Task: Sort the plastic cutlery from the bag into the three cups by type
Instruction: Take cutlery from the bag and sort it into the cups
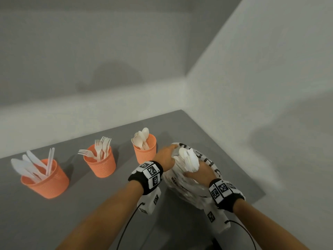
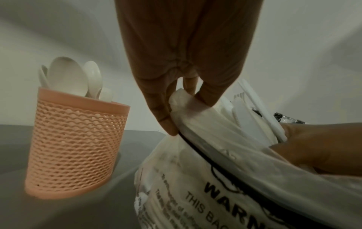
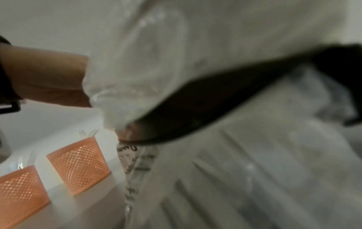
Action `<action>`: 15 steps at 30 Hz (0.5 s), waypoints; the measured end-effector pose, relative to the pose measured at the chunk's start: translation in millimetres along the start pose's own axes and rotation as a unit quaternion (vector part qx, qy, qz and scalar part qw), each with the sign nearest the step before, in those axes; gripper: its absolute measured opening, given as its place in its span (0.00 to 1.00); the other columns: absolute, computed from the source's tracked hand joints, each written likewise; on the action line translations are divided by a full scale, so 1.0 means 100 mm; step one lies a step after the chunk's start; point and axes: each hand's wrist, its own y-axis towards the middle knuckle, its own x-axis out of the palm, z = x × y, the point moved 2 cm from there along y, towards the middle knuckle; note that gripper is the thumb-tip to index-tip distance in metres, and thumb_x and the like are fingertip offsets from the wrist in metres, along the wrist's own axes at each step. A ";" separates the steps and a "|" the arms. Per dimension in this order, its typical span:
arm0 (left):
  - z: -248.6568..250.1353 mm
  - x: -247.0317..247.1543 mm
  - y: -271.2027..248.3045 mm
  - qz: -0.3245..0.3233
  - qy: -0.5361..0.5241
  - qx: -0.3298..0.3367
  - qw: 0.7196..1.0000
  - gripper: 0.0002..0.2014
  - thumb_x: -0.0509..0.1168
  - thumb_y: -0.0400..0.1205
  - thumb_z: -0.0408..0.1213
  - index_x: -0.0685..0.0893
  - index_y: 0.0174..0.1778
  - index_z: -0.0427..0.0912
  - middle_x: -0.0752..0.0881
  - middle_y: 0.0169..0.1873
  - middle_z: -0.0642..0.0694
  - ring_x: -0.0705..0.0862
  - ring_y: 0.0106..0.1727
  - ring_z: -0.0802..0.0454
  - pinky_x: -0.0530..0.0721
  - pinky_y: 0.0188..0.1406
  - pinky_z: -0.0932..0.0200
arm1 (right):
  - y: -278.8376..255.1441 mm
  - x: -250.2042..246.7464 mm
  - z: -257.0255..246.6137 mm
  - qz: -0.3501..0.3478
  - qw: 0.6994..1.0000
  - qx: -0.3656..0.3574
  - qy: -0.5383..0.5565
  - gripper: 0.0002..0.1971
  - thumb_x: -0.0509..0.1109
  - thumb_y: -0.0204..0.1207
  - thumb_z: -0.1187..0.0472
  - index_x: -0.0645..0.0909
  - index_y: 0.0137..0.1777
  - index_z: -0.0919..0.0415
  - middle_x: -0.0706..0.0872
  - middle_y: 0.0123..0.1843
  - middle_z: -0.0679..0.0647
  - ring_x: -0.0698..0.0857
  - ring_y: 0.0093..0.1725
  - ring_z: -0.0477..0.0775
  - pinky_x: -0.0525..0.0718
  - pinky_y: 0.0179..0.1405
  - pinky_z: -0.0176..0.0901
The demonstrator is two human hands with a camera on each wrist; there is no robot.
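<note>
- The right hand point(image 1: 200, 173) is seen reaching into the mouth of the bag point(image 1: 187, 192), with a bunch of white cutlery point(image 1: 189, 159) gathered at its fingers; the pieces appear to be gripped, though the curl of the fingers is hidden by the plastic and by blur in the right wrist view.
- The left hand point(image 2: 182, 86) is pinched on the rim of the bag point(image 2: 184, 99), by which the mouth is held up and open, just to the left of the right hand.
- The table point(image 1: 108, 204) lies under both hands, and the bag is rested on it directly below them.
- The three cups are lined up to the left of the hands: the spoon cup point(image 1: 145, 150) just beside the left hand, the fork cup point(image 1: 100, 163) further left, the knife cup point(image 1: 46, 179) furthest.
- The gathered pieces are stood roughly upright, their long axes pointing up out of the bag and away from the right wrist.
- The coming move is judged to be a lift out and a carry leftward; the right hand has the pieces, while the left is nearer every cup.
- Spoon bowls seem to show in the bunch, but its types cannot be told surely.
</note>
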 end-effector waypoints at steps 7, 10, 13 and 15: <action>-0.15 -0.15 -0.20 0.012 -0.074 0.014 0.997 0.24 0.60 0.78 0.27 0.72 0.73 0.40 0.78 0.66 0.35 0.78 0.66 0.40 0.74 0.69 0.52 | -0.14 -0.06 -0.22 0.071 0.997 0.013 -0.014 0.06 0.68 0.73 0.62 0.74 0.38 0.54 0.80 0.34 0.50 0.80 0.38 0.53 0.72 0.31 0.34; -0.23 -0.30 -0.37 0.080 -0.201 0.001 0.976 0.17 0.60 0.79 0.25 0.78 0.65 0.36 0.82 0.53 0.37 0.80 0.50 0.46 0.80 0.60 0.51 | -0.17 -0.13 -0.50 0.098 0.992 -0.012 0.075 0.07 0.68 0.74 0.64 0.74 0.37 0.55 0.82 0.31 0.54 0.80 0.31 0.53 0.76 0.32 0.40; -0.33 -0.44 -0.59 0.114 -0.348 -0.039 0.930 0.11 0.59 0.82 0.25 0.79 0.60 0.32 0.82 0.46 0.40 0.78 0.43 0.49 0.83 0.52 0.51 | -0.12 -0.15 -0.83 0.131 0.980 -0.053 0.138 0.05 0.70 0.74 0.62 0.75 0.43 0.58 0.82 0.31 0.55 0.80 0.31 0.53 0.76 0.30 0.39; -0.41 -0.52 -0.76 0.106 -0.458 -0.067 0.880 0.06 0.56 0.84 0.26 0.78 0.52 0.35 0.78 0.37 0.42 0.76 0.36 0.51 0.80 0.38 0.61 | -0.08 -0.09 -1.06 0.139 0.968 -0.064 0.200 0.06 0.69 0.75 0.64 0.75 0.39 0.61 0.80 0.23 0.48 0.79 0.24 0.47 0.77 0.28 0.36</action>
